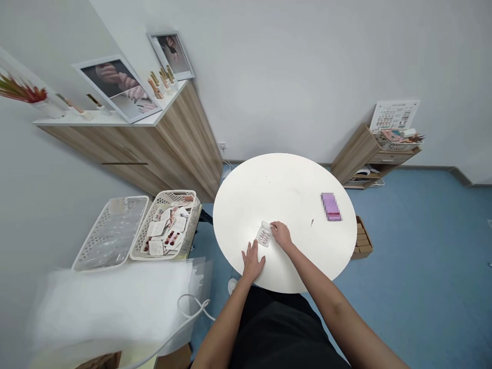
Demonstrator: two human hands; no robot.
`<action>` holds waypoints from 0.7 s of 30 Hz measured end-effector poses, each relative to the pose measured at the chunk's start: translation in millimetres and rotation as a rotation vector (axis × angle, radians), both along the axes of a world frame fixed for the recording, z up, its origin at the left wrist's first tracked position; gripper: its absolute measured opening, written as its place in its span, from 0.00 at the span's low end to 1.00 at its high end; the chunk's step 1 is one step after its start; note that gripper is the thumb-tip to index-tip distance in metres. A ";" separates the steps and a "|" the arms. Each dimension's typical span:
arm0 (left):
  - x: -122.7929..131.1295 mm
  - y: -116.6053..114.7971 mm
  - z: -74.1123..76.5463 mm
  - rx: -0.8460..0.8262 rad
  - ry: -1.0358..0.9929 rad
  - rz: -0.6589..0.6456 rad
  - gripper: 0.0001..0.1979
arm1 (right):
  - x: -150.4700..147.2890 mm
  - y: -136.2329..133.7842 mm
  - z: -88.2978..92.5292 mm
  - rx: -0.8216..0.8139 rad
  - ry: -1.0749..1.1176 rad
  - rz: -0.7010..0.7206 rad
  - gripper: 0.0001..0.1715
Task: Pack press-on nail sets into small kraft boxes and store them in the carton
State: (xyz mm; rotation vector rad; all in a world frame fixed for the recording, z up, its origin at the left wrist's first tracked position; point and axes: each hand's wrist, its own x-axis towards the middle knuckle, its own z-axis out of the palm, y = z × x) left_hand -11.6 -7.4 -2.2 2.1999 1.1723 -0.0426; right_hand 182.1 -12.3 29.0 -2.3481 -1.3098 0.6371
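Observation:
A small clear plastic case (264, 236) of press-on nails lies on the round white table (277, 179), near its front left part. The nails show as small pinkish shapes in rows. My right hand (282, 236) is closed, its fingertips pinching the upper right edge of the case. Flat on the tabletop, my left hand (252, 262) has its fingers spread. One of its fingertips reaches the lower left side of the case. The underside of the case is hidden.
A blurred purple object (331, 206) lies at the table's right, with a small dark item (312, 222) beside it. To the left stand a white basket (134, 253) of cards and another basket (82, 251) of clear plastic. A wooden cabinet (188, 143) stands behind.

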 end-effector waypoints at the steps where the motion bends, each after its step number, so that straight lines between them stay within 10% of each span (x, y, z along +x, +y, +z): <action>1: 0.0 -3.0 -0.6 -0.006 -0.013 -0.021 0.37 | -3.5 -1.1 4.5 -0.014 -0.055 0.078 0.23; 9: -13.1 4.2 -4.3 0.134 -0.178 -0.032 0.28 | -27.0 -36.8 -13.3 0.089 -0.234 0.391 0.25; 21: -5.1 3.2 -6.3 0.318 0.041 -0.301 0.33 | -43.6 -64.3 -38.4 0.104 -0.316 0.444 0.33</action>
